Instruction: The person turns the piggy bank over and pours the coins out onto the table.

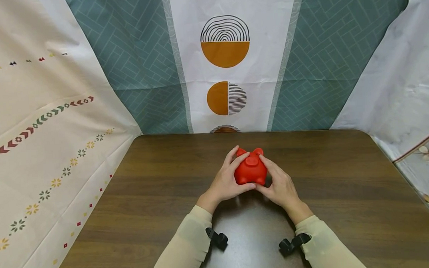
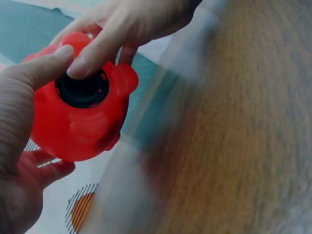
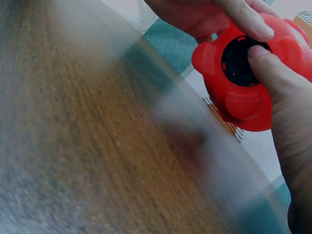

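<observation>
A red piggy bank (image 1: pixel 250 169) with rounded ears and a snout is held between both hands over the wooden table. My left hand (image 1: pixel 226 183) grips its left side, fingers along the body and thumb underneath. On the opposite side, my right hand (image 1: pixel 280 186) grips it in the same way. In the left wrist view, a round black plug (image 2: pixel 78 95) shows in the underside. The right thumb (image 3: pixel 265 63) lies on that plug, while the left thumb (image 2: pixel 57 61) rests on the red shell at its edge. Parts of the other fingers are hidden behind the piggy bank.
The brown wooden table (image 1: pixel 158 172) extends on all sides of the hands. A patterned cloth (image 1: pixel 147 73) in teal and white hangs at its back edge, with a cream cloth (image 1: pixel 56 137) on the left and a pale cloth (image 1: pixel 395 82) on the right.
</observation>
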